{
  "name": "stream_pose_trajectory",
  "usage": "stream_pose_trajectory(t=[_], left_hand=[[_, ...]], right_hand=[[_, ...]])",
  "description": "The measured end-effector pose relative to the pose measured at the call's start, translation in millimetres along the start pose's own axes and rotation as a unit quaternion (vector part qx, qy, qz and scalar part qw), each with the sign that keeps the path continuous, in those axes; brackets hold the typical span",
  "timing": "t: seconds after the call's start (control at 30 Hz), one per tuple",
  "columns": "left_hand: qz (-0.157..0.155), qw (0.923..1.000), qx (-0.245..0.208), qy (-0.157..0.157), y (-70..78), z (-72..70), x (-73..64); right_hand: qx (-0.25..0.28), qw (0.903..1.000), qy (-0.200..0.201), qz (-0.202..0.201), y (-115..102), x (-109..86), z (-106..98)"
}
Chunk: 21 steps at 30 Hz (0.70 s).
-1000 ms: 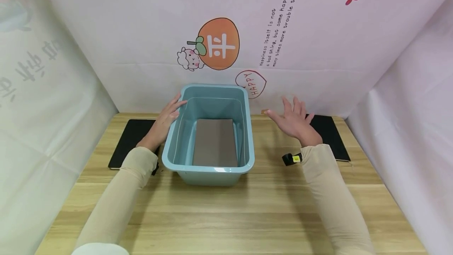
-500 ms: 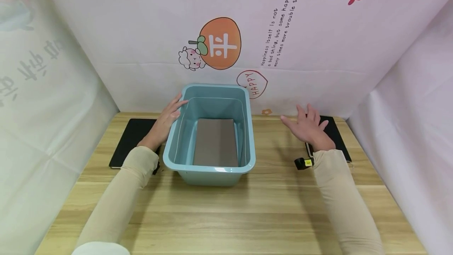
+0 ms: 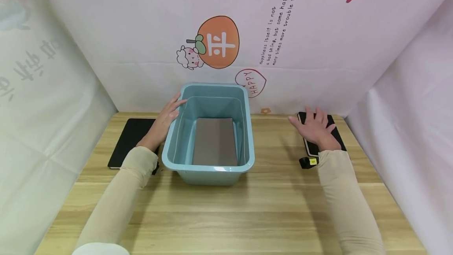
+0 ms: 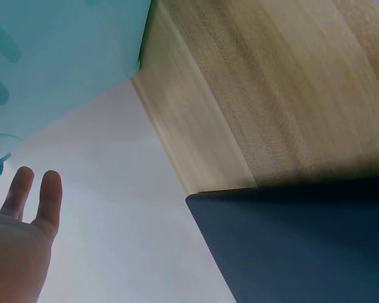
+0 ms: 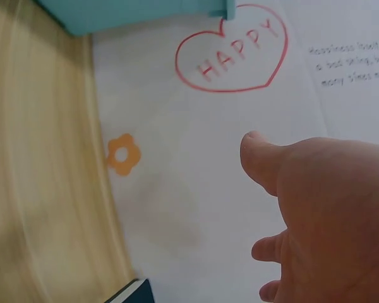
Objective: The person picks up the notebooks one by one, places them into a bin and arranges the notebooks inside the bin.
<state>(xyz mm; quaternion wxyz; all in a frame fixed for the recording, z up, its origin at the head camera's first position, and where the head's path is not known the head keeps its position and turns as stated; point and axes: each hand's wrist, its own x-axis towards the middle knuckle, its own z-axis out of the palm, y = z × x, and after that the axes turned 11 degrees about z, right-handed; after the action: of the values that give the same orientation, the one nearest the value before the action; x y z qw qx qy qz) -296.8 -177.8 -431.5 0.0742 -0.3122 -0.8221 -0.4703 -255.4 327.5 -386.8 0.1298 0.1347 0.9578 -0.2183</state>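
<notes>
A light blue plastic bin (image 3: 213,178) stands on the table near the back wall. Flat on its bottom lies a grey-brown rectangular block or box (image 3: 214,143). My left hand (image 3: 163,123) is at the bin's left rim with its fingers extended; whether they touch the rim is hard to tell. Under and beside that wrist lies a black notebook (image 3: 132,141), its dark cover also in the left wrist view. My right hand (image 3: 315,131) hovers, fingers spread and holding nothing, over a second black notebook (image 3: 311,147), partly hidden by the hand.
A wooden table (image 3: 226,223) ends at a white printed cloth wall (image 3: 301,85) behind the bin. White cloth also hangs on both sides. A small black wrist camera (image 3: 308,163) with a yellow label sits at my right cuff.
My right hand has moved right, away from the bin, and is now over the right notebook. The left hand and the bin have stayed in place.
</notes>
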Motion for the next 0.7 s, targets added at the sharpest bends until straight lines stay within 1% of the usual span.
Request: stream_pose_trajectory(t=[0.2,0.43,0.63,0.7], left_hand=[[0.005,1.0000,-0.001,0.001,-1.4,-1.3,-0.2],[-0.001,1.0000,-0.004,0.004,-0.3,-0.3,-1.1],[0.002,1.0000,-0.002,0.004,-0.2,0.0,-1.0],[0.004,1.0000,-0.003,0.005,-1.0,0.7,-0.2]], right_hand=[[-0.007,0.9998,0.005,0.016,14,0.2,4],[-0.008,0.9995,0.014,0.029,37,6.3,10],[-0.038,0.9977,0.042,0.038,52,8.3,12],[-0.046,0.9972,0.045,0.039,58,10.3,13]])
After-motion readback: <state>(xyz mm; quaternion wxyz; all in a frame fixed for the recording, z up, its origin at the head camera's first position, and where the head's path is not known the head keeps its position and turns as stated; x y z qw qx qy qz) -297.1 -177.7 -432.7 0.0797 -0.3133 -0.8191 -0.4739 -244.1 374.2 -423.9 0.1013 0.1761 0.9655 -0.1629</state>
